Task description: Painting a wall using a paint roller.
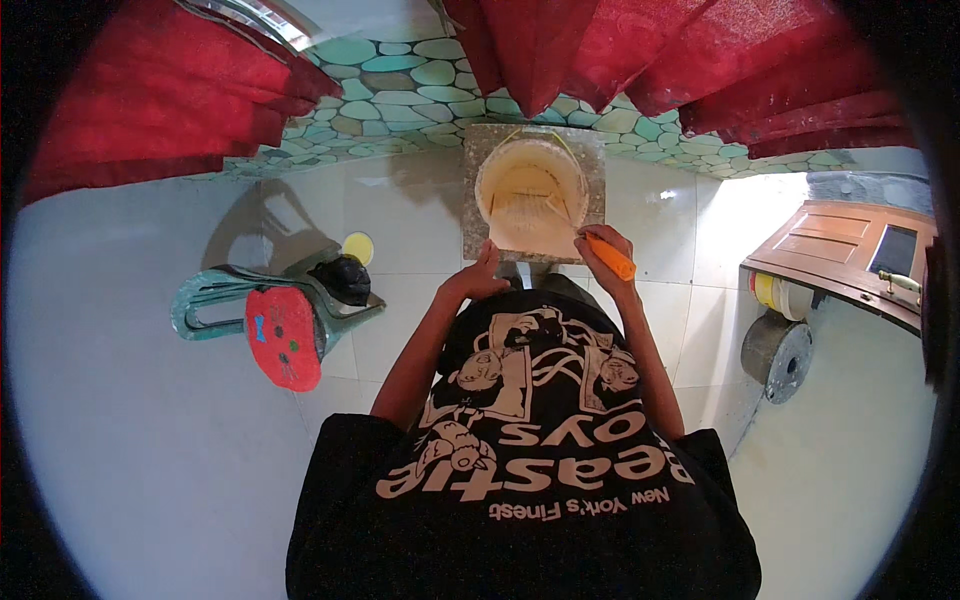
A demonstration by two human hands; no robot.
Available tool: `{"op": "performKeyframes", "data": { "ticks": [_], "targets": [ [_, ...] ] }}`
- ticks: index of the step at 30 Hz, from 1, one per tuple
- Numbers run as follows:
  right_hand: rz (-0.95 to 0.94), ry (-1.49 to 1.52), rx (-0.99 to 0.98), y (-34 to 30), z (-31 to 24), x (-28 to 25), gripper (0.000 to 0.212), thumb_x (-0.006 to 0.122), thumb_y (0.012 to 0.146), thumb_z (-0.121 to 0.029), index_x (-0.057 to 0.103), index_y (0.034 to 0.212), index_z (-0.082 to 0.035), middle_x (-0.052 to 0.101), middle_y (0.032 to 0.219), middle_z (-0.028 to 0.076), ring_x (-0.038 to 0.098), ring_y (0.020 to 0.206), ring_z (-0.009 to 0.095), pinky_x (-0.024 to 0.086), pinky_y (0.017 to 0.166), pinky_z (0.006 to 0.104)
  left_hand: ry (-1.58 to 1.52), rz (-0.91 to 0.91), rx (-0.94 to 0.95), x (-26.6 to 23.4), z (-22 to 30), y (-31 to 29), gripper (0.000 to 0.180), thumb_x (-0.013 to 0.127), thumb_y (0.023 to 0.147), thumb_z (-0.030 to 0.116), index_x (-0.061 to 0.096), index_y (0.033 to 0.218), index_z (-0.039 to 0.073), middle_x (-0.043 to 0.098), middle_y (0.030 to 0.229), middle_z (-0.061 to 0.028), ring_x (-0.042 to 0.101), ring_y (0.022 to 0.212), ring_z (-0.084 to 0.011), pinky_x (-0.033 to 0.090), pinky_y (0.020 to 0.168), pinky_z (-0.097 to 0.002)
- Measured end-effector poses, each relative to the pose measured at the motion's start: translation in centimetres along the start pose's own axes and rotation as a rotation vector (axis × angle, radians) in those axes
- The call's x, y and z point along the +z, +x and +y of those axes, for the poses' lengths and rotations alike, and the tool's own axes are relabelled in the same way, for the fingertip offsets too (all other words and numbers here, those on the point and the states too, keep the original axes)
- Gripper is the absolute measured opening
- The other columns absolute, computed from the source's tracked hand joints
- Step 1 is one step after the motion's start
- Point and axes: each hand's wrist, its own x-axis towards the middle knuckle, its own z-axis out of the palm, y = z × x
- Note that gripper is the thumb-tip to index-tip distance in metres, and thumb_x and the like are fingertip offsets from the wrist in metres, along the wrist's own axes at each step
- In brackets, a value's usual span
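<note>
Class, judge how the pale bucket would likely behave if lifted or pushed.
The pale bucket would probably hold its shape, as its rounded rim shows no sagging. Lifted by its thin handle, it might swing. Pushed far, it could tip off the speckled slab, which extends only slightly beyond its sides.

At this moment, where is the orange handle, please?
In the head view, the orange handle is in the right hand, right of centre, beside the bucket.

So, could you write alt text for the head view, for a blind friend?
A person's right hand holds an orange-handled tool at an open cream bucket on a square grey base, the left hand at the base's near edge. Red curtains hang beyond.
</note>
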Motion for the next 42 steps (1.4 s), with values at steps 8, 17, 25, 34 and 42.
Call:
{"op": "performKeyframes", "data": {
  "ticks": [8, 17, 25, 34, 42],
  "targets": [
    [-0.009, -0.068, -0.016, -0.8, -1.1, -0.8, 0.015, 0.072, 0.078, -0.011, 0.067, 0.091, -0.005, 0.069, 0.09, 0.011, 0.067, 0.08, 0.026, 0.054, 0.074, 0.0336, -0.008, -0.02, -0.008, -0.3, 0.2, -0.3, 0.107, 0.052, 0.089, 0.059, -0.011, 0.146, -0.006, -0.019, 0.154, -0.0253, 0.0, 0.146, -0.0322, 0.018, 0.116, -0.0388],
    [-0.043, -0.095, -0.063, -1.5, -2.9, -2.3, 0.014, 0.072, 0.077, -0.009, 0.066, 0.089, -0.005, 0.067, 0.087, 0.011, 0.066, 0.08, 0.028, 0.053, 0.074, 0.0359, 0.054, -0.018, -0.004, -0.2, 0.1, -0.3, 0.102, 0.052, 0.091, 0.053, -0.009, 0.146, -0.006, -0.017, 0.154, -0.0252, 0.0, 0.146, -0.0319, 0.018, 0.117, -0.0389],
    [-0.093, -0.071, -0.028, -2.3, -5.6, -3.3, 0.016, 0.071, 0.079, -0.013, 0.067, 0.091, -0.004, 0.067, 0.086, 0.011, 0.067, 0.078, 0.025, 0.053, 0.072, 0.0326, 0.04, -0.015, -0.014, -0.2, 0.1, -0.1, 0.104, 0.053, 0.089, 0.055, -0.009, 0.147, -0.006, -0.018, 0.154, -0.0242, 0.002, 0.146, -0.0322, 0.018, 0.116, -0.0386],
    [-0.116, -0.074, -0.022, -3.0, -8.0, -4.8, 0.017, 0.072, 0.077, -0.009, 0.066, 0.091, -0.004, 0.066, 0.084, 0.013, 0.066, 0.078, 0.028, 0.053, 0.072, 0.034, 0.053, -0.002, 0.0, -0.1, -0.4, 0.1, 0.104, 0.055, 0.088, 0.051, -0.009, 0.146, -0.006, -0.018, 0.154, -0.0251, 0.013, 0.144, -0.0358, 0.025, 0.113, -0.0396],
    [-0.132, -0.115, -0.051, -3.6, -11.1, -6.6, 0.012, 0.071, 0.076, -0.005, 0.066, 0.086, -0.004, 0.066, 0.08, 0.01, 0.065, 0.072, 0.022, 0.052, 0.067, 0.0301, 0.035, -0.02, 0.013, -0.3, -0.1, 0.0, 0.103, 0.054, 0.09, 0.052, -0.009, 0.146, -0.008, -0.016, 0.154, -0.0263, 0.0, 0.146, -0.0326, 0.017, 0.117, -0.0385]
  ]
}}
